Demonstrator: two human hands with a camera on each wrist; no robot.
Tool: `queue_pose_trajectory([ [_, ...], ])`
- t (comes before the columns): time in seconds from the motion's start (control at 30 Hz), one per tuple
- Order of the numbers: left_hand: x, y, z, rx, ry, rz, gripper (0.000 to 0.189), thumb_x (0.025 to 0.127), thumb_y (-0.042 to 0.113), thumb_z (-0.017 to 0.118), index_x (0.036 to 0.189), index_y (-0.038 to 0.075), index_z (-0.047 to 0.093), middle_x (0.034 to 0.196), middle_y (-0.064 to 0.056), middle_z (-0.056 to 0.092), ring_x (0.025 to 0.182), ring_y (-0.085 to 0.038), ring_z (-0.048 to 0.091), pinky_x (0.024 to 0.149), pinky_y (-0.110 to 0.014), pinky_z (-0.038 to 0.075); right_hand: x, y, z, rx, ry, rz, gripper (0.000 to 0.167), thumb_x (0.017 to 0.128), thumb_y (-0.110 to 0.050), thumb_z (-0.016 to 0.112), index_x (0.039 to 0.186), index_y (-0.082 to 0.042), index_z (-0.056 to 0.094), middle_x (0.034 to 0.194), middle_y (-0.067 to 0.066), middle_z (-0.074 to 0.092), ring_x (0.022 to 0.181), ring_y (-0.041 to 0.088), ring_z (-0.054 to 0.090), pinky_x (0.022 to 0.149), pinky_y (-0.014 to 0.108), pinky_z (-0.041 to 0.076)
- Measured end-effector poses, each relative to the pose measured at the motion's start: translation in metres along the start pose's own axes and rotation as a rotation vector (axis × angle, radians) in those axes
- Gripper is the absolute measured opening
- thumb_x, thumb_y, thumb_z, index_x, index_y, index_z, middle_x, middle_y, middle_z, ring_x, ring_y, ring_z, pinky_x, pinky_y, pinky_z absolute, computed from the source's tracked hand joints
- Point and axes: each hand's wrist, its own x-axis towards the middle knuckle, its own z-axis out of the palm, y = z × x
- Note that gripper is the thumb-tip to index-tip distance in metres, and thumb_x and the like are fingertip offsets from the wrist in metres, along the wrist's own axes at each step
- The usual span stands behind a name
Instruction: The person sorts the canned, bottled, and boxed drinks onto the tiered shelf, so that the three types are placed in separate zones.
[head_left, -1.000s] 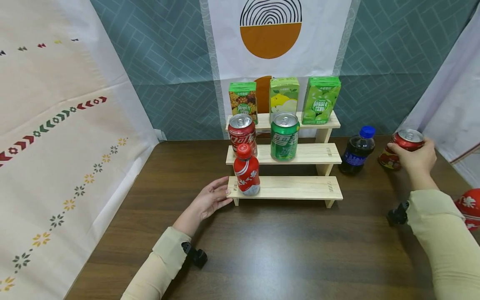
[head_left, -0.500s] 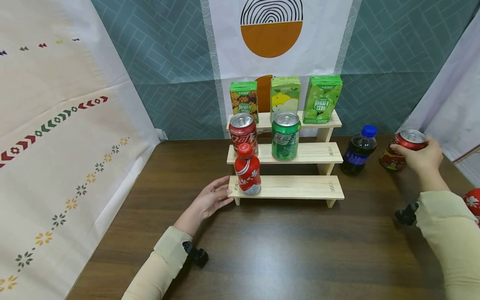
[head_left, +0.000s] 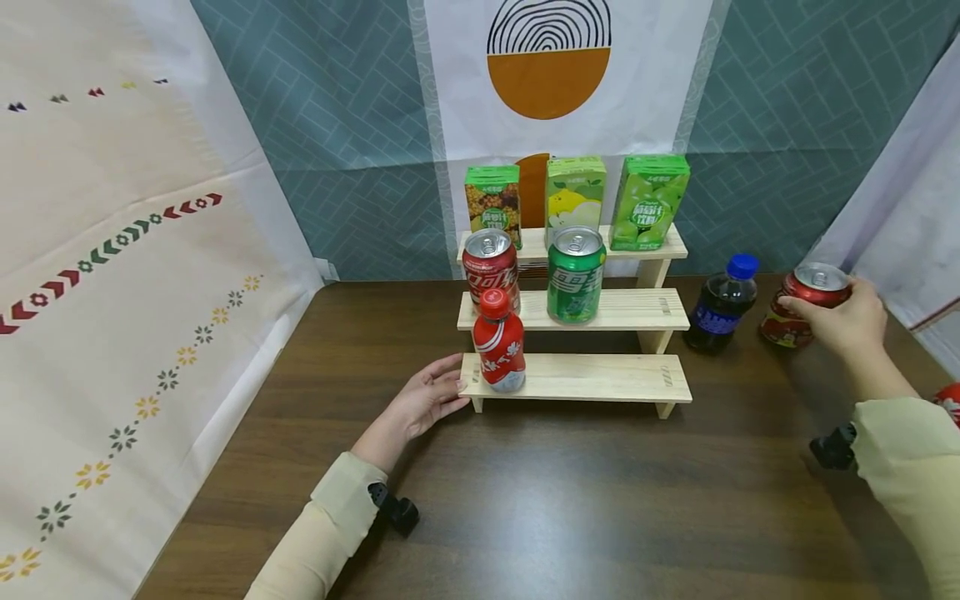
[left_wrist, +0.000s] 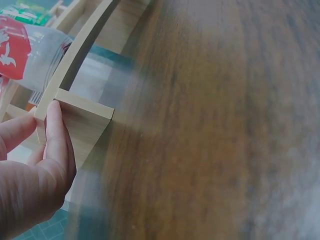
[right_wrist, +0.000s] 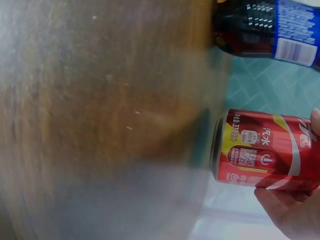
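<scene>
At the right of the head view, my right hand [head_left: 851,325] grips a red soda can [head_left: 795,321] round its upper part. The can [right_wrist: 265,150] stays upright at the table's back right; whether its base touches the wood I cannot tell. My left hand [head_left: 427,400] pinches the left end of the lowest step of a three-tier wooden shelf [head_left: 600,375]. In the left wrist view, the fingers [left_wrist: 61,140] lie against the step's end by its leg. A red bottle [head_left: 500,346] stands on that step. Above it, a red cola can [head_left: 491,271] and a green can [head_left: 576,279] share the middle step.
Three juice boxes [head_left: 573,196] line the top step. A dark cola bottle with a blue cap [head_left: 716,308] stands between the shelf and the right hand's can. Another red object [head_left: 951,402] is cut off at the right edge. Patterned cloths hang behind the brown table [head_left: 540,492].
My right forearm has shifted right, the hand staying on the can, which has barely moved. The left hand keeps its place on the shelf. The head view has shifted slightly.
</scene>
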Motion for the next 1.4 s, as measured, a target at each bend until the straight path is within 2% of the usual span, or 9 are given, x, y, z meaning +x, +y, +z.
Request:
queue_pose_trajectory([
  [0.1,0.000,0.000,0.000,0.002,0.000,0.005,0.058,0.095,-0.004,0.047,0.149,0.008,0.027,0.142,-0.021,0.038,0.092,-0.012,0.064,0.077,-0.023,0.056,-0.002,-0.006,-0.004,-0.004,-0.020,-0.022,0.088,0.087,-0.046,0.061,0.140,0.015,0.027,0.134,0.037,0.038,0.114,0.047,0.040,0.075,0.041,0.043],
  [0.17,0.000,0.000,0.000,-0.001,-0.001,0.007,0.058,0.096,-0.004,0.047,0.149,0.008,0.027,0.143,-0.021,0.037,0.092,-0.012,0.064,0.077,-0.023,0.056,-0.004,-0.009,-0.007,0.003,-0.041,-0.048,0.087,0.087,-0.045,0.062,0.140,0.015,0.028,0.133,0.037,0.040,0.103,0.032,0.049,0.070,0.027,0.044],
  [0.23,0.000,0.001,0.000,-0.004,-0.003,0.006,0.058,0.096,-0.004,0.047,0.149,0.008,0.026,0.144,-0.022,0.036,0.092,-0.012,0.064,0.077,-0.023,0.056,-0.005,-0.011,-0.012,-0.006,-0.060,-0.074,0.087,0.087,-0.045,0.062,0.139,0.016,0.029,0.131,0.037,0.041,0.097,0.028,0.050,0.060,0.014,0.037],
  [0.47,0.001,0.001,0.001,0.000,-0.003,-0.003,0.058,0.096,-0.004,0.047,0.149,0.008,0.027,0.143,-0.022,0.037,0.092,-0.012,0.064,0.078,-0.023,0.056,-0.015,-0.020,-0.028,-0.066,-0.065,-0.122,0.085,0.088,-0.044,0.061,0.136,0.018,0.029,0.128,0.041,0.039,0.107,0.051,0.042,0.059,0.018,0.034],
  [0.57,0.001,0.001,0.001,0.001,-0.003,0.002,0.058,0.096,-0.004,0.047,0.149,0.008,0.027,0.143,-0.022,0.037,0.092,-0.012,0.064,0.078,-0.023,0.056,-0.017,-0.025,-0.036,-0.060,-0.059,-0.152,0.082,0.088,-0.042,0.063,0.135,0.016,0.032,0.127,0.039,0.042,0.096,0.035,0.047,0.054,0.010,0.027],
  [0.7,0.000,0.002,0.001,0.004,-0.002,0.007,0.058,0.095,-0.004,0.048,0.149,0.008,0.028,0.143,-0.022,0.038,0.092,-0.013,0.064,0.078,-0.024,0.056,-0.023,-0.029,-0.044,-0.054,-0.056,-0.164,0.083,0.087,-0.042,0.065,0.139,0.013,0.031,0.125,0.035,0.043,0.084,0.007,0.040,0.059,0.014,0.029],
  [0.9,0.000,0.003,0.001,0.008,-0.008,0.008,0.058,0.095,-0.004,0.048,0.149,0.007,0.027,0.144,-0.022,0.036,0.093,-0.012,0.064,0.078,-0.024,0.056,-0.034,-0.037,-0.051,-0.047,-0.054,-0.164,0.083,0.086,-0.042,0.066,0.142,0.008,0.030,0.124,0.026,0.045,0.083,-0.005,0.032,0.068,0.022,0.029],
  [1.13,0.001,0.002,0.000,0.011,-0.003,0.004,0.058,0.096,-0.004,0.048,0.149,0.008,0.027,0.144,-0.022,0.037,0.093,-0.012,0.064,0.078,-0.023,0.056,-0.045,-0.055,-0.056,0.061,-0.088,-0.245,0.078,0.086,-0.032,0.070,0.146,-0.001,0.031,0.096,-0.031,0.040,0.083,-0.015,0.038,0.064,0.006,0.031],
  [1.4,0.000,0.000,0.000,0.019,-0.004,-0.005,0.058,0.096,-0.001,0.049,0.149,0.008,0.028,0.146,-0.022,0.035,0.094,-0.012,0.063,0.080,-0.024,0.056,-0.054,-0.073,-0.057,0.138,-0.144,-0.305,0.059,0.087,-0.022,0.070,0.138,-0.018,0.041,0.097,-0.031,0.045,0.083,-0.019,0.046,0.063,0.001,0.036],
])
